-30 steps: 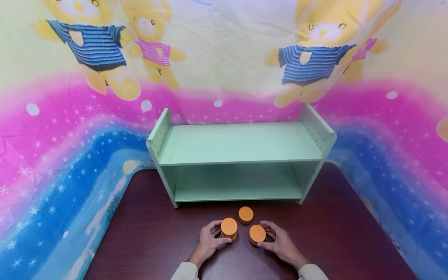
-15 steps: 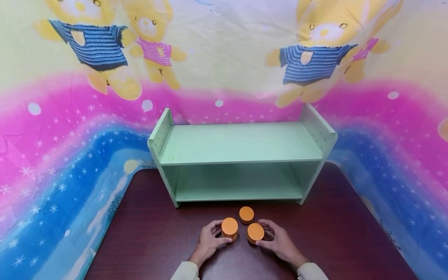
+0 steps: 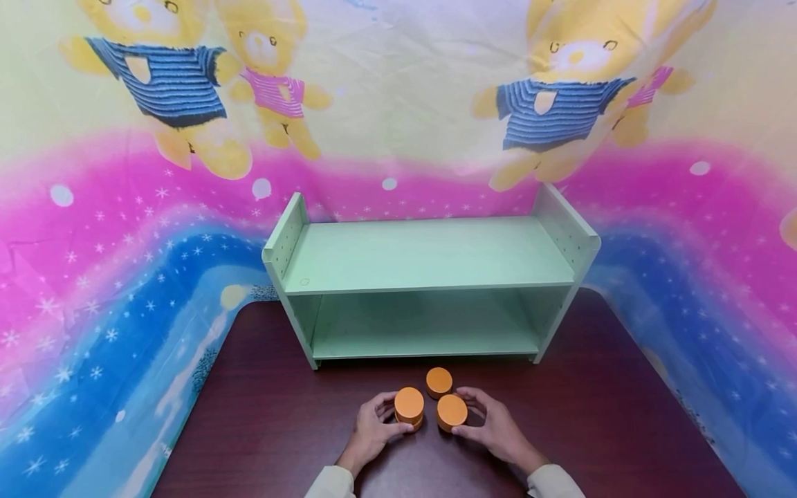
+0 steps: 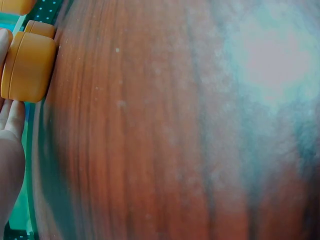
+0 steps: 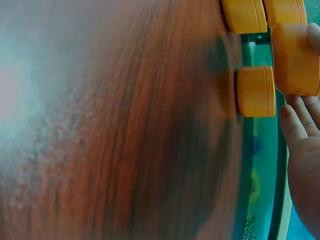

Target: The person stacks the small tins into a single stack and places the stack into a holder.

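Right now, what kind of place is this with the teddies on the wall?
Probably an indoor table corner, maybe a play or practice spot: there's a wood-grain table, a pale green shelf standing on it, and a teddy-bear backdrop behind.

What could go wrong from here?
The right hand holds an orange container raised off the table; it might slip and drop. Moved left, it could bump the two-high orange stack in the left hand and topple it. Lowered carelessly, it might clip the far orange container.
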The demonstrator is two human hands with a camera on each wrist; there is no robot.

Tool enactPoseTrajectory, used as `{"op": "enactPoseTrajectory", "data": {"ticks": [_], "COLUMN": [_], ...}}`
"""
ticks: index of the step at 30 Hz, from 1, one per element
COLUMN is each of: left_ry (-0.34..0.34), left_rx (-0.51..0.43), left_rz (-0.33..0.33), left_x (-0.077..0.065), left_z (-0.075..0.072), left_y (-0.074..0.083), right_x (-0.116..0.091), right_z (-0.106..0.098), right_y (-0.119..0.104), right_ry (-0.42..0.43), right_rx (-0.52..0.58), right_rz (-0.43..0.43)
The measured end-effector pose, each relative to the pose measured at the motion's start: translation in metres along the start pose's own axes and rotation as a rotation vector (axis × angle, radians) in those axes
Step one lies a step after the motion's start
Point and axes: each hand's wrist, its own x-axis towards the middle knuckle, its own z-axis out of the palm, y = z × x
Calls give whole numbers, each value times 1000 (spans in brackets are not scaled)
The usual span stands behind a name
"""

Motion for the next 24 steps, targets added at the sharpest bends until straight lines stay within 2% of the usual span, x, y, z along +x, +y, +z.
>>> {"op": "enactPoseTrajectory", "data": {"ticks": [13,24], "left_ry": [4,2], "left_rx": [3,1], "left_rz": [22,13], "left_x": [1,1], "left_z": [0,0], "left_y": [-1,-1], "right_x": [3,8], "right_z": [4,5], "right_y": [-8,-13], "right_ry": [11,7], "right_rx": [68,50], "right_rz": [-8,-46]}}
